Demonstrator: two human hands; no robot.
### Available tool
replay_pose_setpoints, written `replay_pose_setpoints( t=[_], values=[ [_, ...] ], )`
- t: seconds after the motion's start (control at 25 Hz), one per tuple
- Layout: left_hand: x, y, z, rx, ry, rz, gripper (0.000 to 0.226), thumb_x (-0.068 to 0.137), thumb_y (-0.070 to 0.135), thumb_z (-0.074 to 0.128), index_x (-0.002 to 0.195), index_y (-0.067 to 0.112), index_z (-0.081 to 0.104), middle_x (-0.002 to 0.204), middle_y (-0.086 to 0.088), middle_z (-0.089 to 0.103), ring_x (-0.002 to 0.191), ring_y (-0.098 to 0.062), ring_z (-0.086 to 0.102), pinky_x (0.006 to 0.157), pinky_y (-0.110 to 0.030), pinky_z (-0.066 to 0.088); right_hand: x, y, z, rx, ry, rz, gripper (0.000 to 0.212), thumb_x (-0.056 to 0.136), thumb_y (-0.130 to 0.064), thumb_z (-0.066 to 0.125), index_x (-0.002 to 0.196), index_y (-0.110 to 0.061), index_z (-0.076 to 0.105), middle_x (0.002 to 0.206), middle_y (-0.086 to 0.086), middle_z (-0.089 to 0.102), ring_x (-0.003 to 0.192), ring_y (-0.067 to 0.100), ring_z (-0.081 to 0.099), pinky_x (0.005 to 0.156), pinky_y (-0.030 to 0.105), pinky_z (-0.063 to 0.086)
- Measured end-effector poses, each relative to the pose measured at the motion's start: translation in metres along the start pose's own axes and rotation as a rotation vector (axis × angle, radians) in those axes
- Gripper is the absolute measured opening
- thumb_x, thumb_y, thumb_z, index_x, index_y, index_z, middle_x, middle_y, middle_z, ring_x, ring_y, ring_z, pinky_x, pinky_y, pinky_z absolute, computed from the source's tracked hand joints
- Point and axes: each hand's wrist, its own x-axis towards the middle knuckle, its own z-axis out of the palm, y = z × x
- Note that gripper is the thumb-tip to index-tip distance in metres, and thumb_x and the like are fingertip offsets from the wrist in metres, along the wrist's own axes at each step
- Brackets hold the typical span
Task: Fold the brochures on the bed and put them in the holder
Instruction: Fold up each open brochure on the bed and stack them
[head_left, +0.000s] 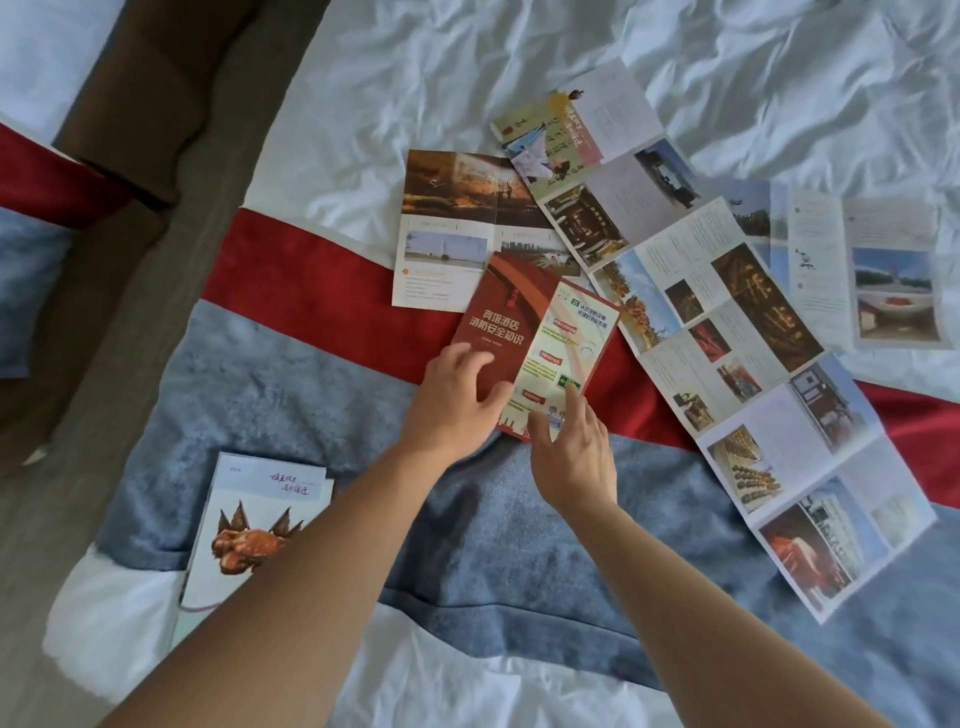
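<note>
Red brochure (511, 332) reads 宾馆酒店消防安全知识; both hands pressing.

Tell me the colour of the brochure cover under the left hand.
Dark red brochure cover with pale lettering, head view.

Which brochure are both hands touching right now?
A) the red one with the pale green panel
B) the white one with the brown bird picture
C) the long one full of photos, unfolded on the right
A: the left hand and the right hand both rest on the red brochure, whose pale green panel lies beside its red cover.
</note>
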Motion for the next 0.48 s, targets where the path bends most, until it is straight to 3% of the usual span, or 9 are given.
replay_pose_setpoints(
  t=[0.16, 0.36, 0.48],
  values=[
    [0.004, -0.008, 0.009, 0.075, 0.027, -0.176, 0.071, 0.092, 0.035, 0.061, 0.151, 0.014, 0.029, 0.151, -0.012, 0.036, 0.136, -0.034, 0.035, 0.11, -0.046, 0.035, 0.001, 0.003, 0.0, 0.05, 0.023, 0.019, 0.066, 0.099, -0.052, 0.039, 0.155, -0.021, 0.022, 0.147, 0.008, 0.048, 0.131, 0.026, 0.044, 0.109, 0.048, 0.039],
    [0.004, -0.005, 0.016, 0.051, 0.077, -0.121, 0.061, 0.091, 0.034, 0.06, 0.148, 0.021, 0.041, 0.139, -0.01, 0.05, 0.125, -0.031, 0.044, 0.102, -0.042, 0.039, 0.001, -0.004, 0.001, 0.203, 0.022, 0.067, 0.068, 0.095, -0.055, 0.042, 0.154, -0.026, 0.025, 0.147, 0.007, 0.05, 0.129, 0.026, 0.047, 0.103, 0.04, 0.037],
    [-0.001, 0.005, 0.019, -0.041, 0.034, -0.043, 0.058, 0.089, 0.03, 0.064, 0.145, 0.026, 0.046, 0.134, -0.009, 0.053, 0.123, -0.03, 0.047, 0.103, -0.042, 0.041, -0.005, -0.015, -0.003, 0.234, 0.067, -0.044, 0.055, 0.09, -0.054, 0.045, 0.141, -0.05, 0.025, 0.145, 0.006, 0.052, 0.124, 0.027, 0.054, 0.096, 0.045, 0.045]
  ],
)
